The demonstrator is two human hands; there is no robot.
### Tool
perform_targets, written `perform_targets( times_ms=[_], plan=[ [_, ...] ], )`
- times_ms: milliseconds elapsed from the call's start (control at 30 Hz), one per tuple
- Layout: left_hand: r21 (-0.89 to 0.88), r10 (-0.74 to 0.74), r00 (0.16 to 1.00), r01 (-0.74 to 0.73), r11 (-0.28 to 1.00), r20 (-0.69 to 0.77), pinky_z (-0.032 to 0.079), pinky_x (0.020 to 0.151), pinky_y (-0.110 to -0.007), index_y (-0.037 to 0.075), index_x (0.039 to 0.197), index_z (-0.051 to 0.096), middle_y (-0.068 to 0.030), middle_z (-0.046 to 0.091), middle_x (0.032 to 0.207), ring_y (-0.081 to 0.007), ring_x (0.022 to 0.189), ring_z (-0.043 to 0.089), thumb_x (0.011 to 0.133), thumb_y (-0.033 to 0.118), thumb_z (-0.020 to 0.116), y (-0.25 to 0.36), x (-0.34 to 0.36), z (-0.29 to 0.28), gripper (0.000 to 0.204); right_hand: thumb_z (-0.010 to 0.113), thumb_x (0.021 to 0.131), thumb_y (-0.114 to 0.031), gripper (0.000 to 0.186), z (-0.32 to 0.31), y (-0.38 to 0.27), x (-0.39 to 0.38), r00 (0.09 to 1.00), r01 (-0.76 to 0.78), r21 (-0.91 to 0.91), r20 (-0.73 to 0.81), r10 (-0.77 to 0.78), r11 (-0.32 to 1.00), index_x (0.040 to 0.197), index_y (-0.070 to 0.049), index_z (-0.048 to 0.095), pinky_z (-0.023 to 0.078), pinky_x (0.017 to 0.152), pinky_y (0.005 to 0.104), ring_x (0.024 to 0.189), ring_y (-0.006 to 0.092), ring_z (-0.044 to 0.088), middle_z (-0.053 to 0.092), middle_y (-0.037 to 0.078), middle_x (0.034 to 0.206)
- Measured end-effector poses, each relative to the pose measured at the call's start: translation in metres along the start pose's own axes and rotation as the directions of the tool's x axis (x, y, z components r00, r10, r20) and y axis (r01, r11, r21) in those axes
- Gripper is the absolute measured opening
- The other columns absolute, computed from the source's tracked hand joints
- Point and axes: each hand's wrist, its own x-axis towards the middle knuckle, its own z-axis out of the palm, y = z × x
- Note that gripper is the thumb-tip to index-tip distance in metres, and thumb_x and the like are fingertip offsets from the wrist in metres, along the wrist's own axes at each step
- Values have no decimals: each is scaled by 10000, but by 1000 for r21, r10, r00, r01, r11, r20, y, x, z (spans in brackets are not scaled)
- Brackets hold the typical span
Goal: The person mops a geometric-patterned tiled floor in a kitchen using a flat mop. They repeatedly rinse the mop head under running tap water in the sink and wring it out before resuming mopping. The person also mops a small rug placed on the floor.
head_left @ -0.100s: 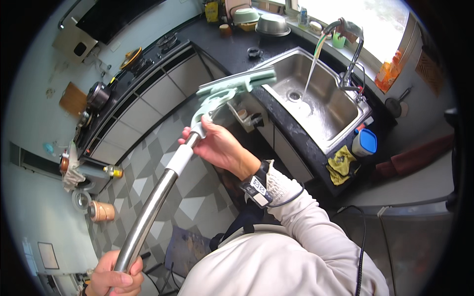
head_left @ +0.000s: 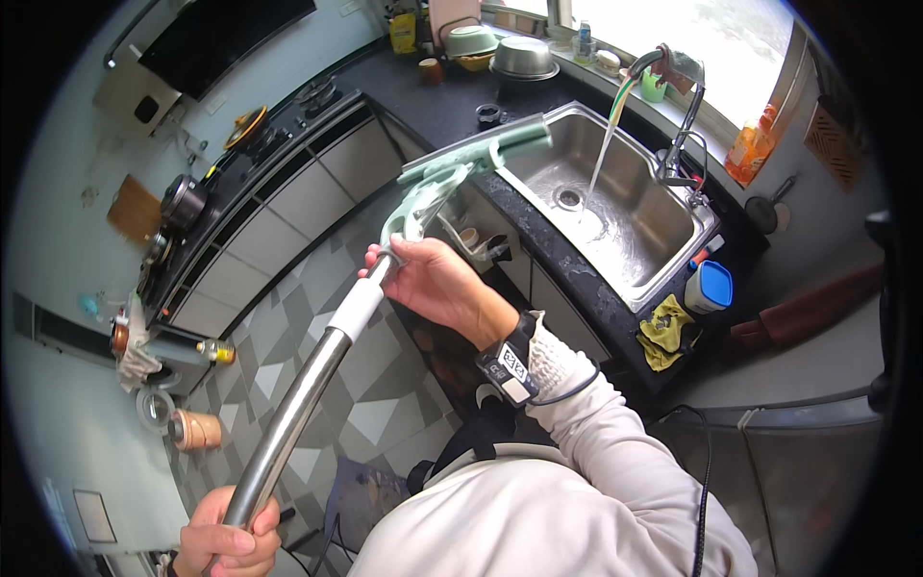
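Note:
A long-handled squeegee [head_left: 300, 385] slants across the view, with a metal pole, a white collar and a pale green head [head_left: 476, 151]. Low on the pole, my left hand [head_left: 228, 535] is closed round the metal. My right hand [head_left: 433, 279] is wrapped round the neck just below the green head, thumb on top. The head's far end overlaps the near-left rim of the steel sink [head_left: 630, 226]. Water runs from the faucet [head_left: 685, 135] into the basin.
Beside the sink lie a yellow cloth [head_left: 665, 332] and a blue-lidded tub [head_left: 710, 286]. A steel basin [head_left: 524, 60] stands on the dark counter [head_left: 413, 91]. Pots [head_left: 185, 199] line the left counter. A small pail [head_left: 197, 429] is on the patterned floor.
The squeegee's head has shifted slightly right in the view, along with my right hand. Both hands keep their hold, and the water still runs.

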Motion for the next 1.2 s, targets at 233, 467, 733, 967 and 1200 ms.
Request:
perform_targets(
  times_ms=[233,467,733,967,1200],
  plan=[
    [-190,-131,784,303,934,607,432,340,-234,42,839,321,-32,444,507,-112,373,485,761,10,463,85,107,-60,165,551,834,-96,185,-10,-63,49,857,102,-564,-368,-361,819,926,22,442,493,736,312,805,182,560,515,97,861],
    [-402,-7,618,520,754,786,463,326,-214,31,801,325,-50,473,513,-119,379,525,738,-12,408,91,205,-85,113,578,828,-200,285,-48,-108,55,703,-112,-794,-488,-517,597,939,16,427,471,650,275,739,139,537,497,78,839],
    [-404,-36,580,611,681,814,508,385,-229,30,802,345,-48,493,524,-120,424,552,730,5,398,94,258,-67,92,590,816,-233,296,-84,-146,55,659,-164,-812,-512,-550,559,872,8,428,465,542,262,607,125,504,487,60,739],
    [-487,-81,627,674,555,775,511,378,-244,24,790,347,-70,490,526,-138,408,549,715,10,409,91,286,-43,99,553,834,-266,299,-120,-163,40,602,-305,-797,-585,-543,521,927,-1,449,478,606,328,664,146,515,495,59,768],
    [-537,-130,667,686,490,733,484,340,-246,8,844,317,-78,470,514,-143,386,533,716,-20,397,86,296,-31,154,574,811,-191,366,-164,-162,20,559,-300,-743,-645,-521,598,928,114,408,536,490,331,630,195,592,486,157,894]
  ],
)
